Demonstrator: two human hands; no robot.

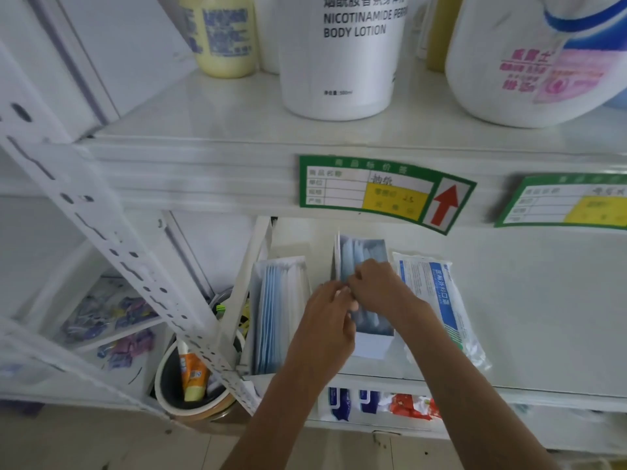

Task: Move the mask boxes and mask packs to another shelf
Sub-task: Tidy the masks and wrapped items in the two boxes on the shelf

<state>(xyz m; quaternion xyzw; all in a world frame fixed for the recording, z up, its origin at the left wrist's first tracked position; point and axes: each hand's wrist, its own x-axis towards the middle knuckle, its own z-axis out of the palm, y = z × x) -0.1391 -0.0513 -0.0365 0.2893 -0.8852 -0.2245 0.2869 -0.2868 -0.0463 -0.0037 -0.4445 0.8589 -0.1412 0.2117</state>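
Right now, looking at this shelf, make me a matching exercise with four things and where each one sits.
Things:
1. open mask box under both hands
2. second mask box
3. sealed mask pack
4. body lotion bottle

Places:
A. upper shelf, above the price tag
B. far left on the lower shelf, by the upright post
C. flat on the lower shelf, right of the boxes
D. middle of the lower shelf

Pairs: 1-D, 2-B, 3-C, 4-A

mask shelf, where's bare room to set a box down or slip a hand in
Bare shelf lies right of the mask pack. A narrow gap separates the left box from the middle box. Box, both hands and pack crowd the centre.
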